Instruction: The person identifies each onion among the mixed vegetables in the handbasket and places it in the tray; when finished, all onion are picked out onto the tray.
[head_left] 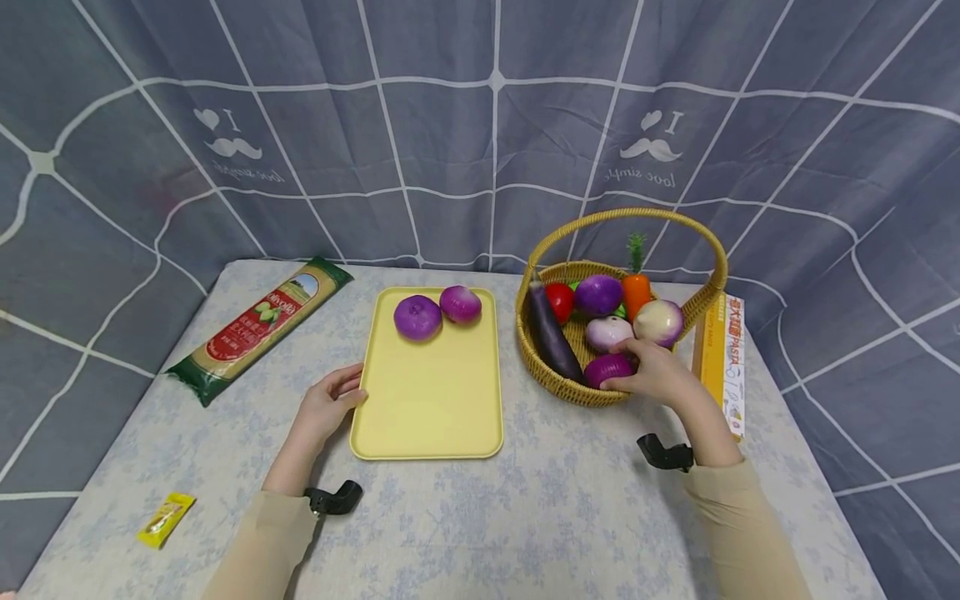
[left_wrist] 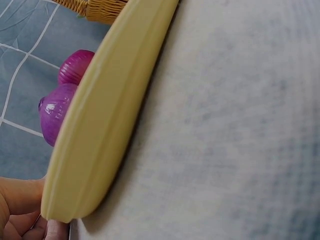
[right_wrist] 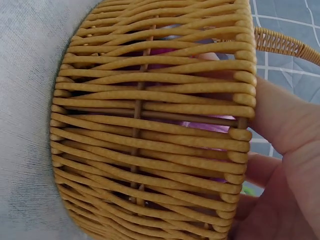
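My left hand pinches the left rim of a yellow tray, thumb and fingers on either side of the edge in the left wrist view. Two purple onions lie at the tray's far end. On the right, my right hand reaches over the near rim of a wicker basket and grips a dark purple onion inside it. From the right wrist, the basket wall mostly hides that onion and the fingertips.
Also in the basket are an eggplant, a tomato, a carrot, a white-purple turnip and other purple vegetables. A pasta box lies right of it. A pasta bag and yellow packet lie left.
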